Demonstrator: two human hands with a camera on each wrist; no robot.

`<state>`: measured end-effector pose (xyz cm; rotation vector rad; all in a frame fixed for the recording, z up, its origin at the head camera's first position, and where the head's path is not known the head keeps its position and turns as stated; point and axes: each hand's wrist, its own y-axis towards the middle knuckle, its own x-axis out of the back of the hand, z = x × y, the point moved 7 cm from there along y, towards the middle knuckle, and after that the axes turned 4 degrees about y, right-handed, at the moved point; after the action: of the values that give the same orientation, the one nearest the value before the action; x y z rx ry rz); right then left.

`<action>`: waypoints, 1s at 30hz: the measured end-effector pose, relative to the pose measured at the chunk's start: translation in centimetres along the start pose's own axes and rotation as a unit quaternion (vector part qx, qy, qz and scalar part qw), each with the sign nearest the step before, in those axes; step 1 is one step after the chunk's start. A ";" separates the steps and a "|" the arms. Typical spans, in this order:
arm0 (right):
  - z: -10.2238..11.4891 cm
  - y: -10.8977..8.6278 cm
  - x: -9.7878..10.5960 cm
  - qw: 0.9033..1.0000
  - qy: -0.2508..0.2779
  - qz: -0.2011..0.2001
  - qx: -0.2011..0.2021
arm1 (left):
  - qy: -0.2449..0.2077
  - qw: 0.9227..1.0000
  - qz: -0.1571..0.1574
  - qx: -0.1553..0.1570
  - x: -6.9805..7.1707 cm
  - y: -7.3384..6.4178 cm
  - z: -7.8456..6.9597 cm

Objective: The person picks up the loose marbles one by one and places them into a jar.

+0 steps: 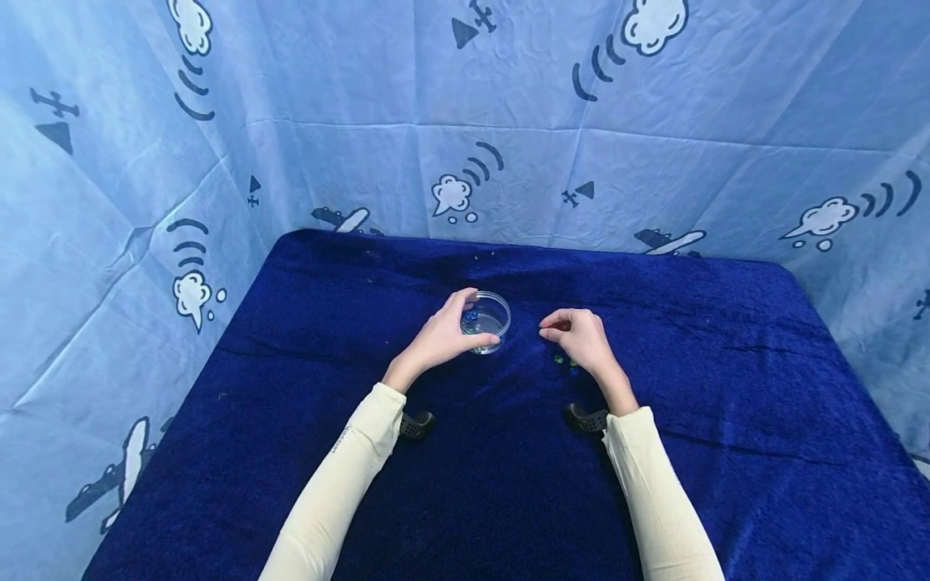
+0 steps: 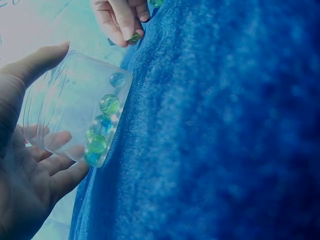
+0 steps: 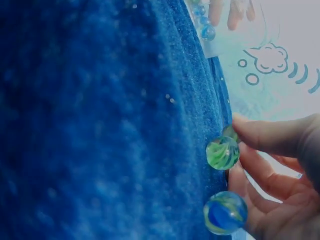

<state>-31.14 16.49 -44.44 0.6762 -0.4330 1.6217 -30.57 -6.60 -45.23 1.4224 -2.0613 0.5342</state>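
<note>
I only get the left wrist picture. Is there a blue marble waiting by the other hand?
Observer: Yes! The right wrist view shows a blue marble with yellow swirls near the right hand.
Child: Cool! Is the person wearing long sleeves?
Observer: Yes, the head view shows long cream sleeves.

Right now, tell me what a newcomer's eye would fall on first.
Probably the clear jar of marbles in the left grip, near the head view's middle. Next, to its right, the right grip pinching a green marble near loose ones on the dark blue cloth. Behind hangs the cartoon-printed pale blue backdrop.
</note>
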 end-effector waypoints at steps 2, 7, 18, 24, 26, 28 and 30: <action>0.2 0.0 0.1 1.000 0.002 -0.008 0.003 | 0.000 1.000 0.000 0.000 0.0 0.0 0.0; 0.6 0.0 0.4 0.999 0.026 -0.023 -0.004 | -0.003 1.000 -0.001 -0.001 0.0 -0.1 -0.1; 3.4 -0.2 1.0 0.994 0.063 -0.079 0.035 | 0.003 1.000 -0.005 -0.007 0.1 0.0 -0.1; 5.4 -0.6 0.8 0.989 0.087 -0.099 0.061 | 0.008 1.000 -0.008 -0.011 0.0 0.2 0.0; 5.9 -0.7 0.8 0.988 0.098 -0.103 0.066 | 0.006 1.000 -0.008 -0.011 0.0 0.2 0.0; 6.4 -0.9 0.7 0.986 0.110 -0.106 0.071 | 0.005 1.000 -0.007 -0.010 0.0 0.1 -0.1; 6.7 -1.0 0.6 0.984 0.119 -0.108 0.075 | 0.003 1.000 -0.007 -0.010 0.0 0.1 -0.2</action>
<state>-29.01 12.87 -39.05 0.6094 -0.0612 1.5151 -30.63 -6.47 -45.10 1.4214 -2.0450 0.5088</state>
